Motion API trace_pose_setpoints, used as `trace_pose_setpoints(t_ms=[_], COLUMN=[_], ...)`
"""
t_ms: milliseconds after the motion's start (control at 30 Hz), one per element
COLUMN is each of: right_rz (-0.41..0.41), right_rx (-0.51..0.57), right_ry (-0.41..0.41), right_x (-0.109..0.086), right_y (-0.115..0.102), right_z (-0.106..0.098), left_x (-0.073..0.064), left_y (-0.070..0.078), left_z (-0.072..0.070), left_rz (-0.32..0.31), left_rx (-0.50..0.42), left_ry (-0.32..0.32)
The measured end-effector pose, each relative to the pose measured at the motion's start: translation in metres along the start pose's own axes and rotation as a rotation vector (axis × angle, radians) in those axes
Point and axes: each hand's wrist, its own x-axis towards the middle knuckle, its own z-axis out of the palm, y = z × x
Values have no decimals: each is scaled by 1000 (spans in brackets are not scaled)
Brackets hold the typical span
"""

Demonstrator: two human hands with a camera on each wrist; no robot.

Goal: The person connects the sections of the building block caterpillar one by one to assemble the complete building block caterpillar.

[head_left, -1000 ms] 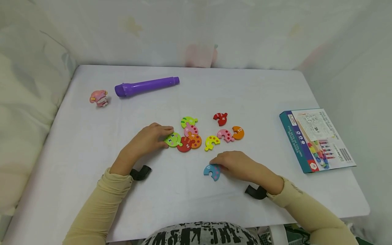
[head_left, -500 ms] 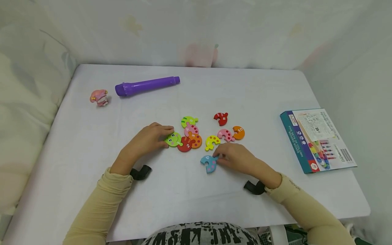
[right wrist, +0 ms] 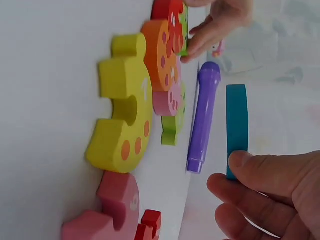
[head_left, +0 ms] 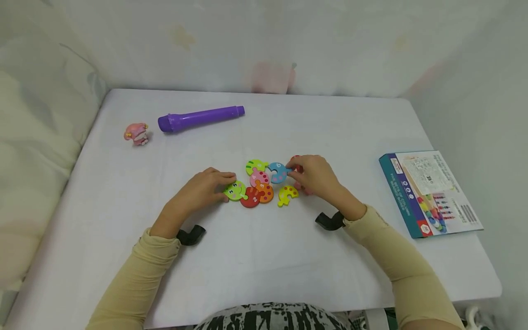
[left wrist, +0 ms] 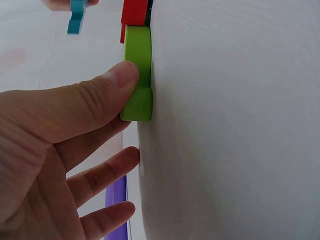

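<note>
My left hand (head_left: pixel 202 188) pinches the green caterpillar-head puzzle piece (head_left: pixel 234 190) between thumb and finger on the table. Joined to the head runs a row: a red piece (head_left: pixel 251 197), an orange piece (head_left: pixel 265 192), a pink piece (head_left: pixel 259 178) and a green striped piece (head_left: pixel 255 167). My right hand (head_left: pixel 315 174) pinches a blue puzzle piece (head_left: pixel 278 173) by one end. In the right wrist view the blue piece (right wrist: pixel 237 125) is raised off the table, seen edge-on. A yellow piece (head_left: pixel 287 195) lies below it; red and pink pieces are partly hidden by the right hand.
A purple toy microphone (head_left: pixel 198 120) lies toward the back, with a small pink figurine (head_left: pixel 137 134) to its left. At the right side rests a flat printed box (head_left: pixel 431 192). Walls of pale cloth border the white table (head_left: pixel 247 266).
My right hand has carried the blue piece from the near part of the table up and away, to beside the green striped piece. The left hand stays on the caterpillar head.
</note>
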Motion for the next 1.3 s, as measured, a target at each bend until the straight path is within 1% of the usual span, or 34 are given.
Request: trace_pose_setpoints(t_ms=[133,233,400,633,800,1033,1200,1300], right_rz=[29,48,76,91,103,98,69,69], right_rx=[10,11,-7,-52,-71,-89,-154,-193], right_ry=[-8,-31,-69,-116,-154,-169,-177,-185], right_x=[14,25,37,45,49,53,56,59], right_y=[4,8,13,16,16,13,13,12], right_z=[3,5,8,15,18,21,24,26], left_x=[1,1,1,1,0,-1,-1,-1], left_y=[1,1,2,3,2,1,0,-1], left_z=[0,0,0,0,0,0,0,1], left_rz=[20,31,22,3,6,11,11,6], left_rx=[2,3,-1,2,6,3,10,17], left_ry=[6,7,0,-10,-10,-3,0,-1])
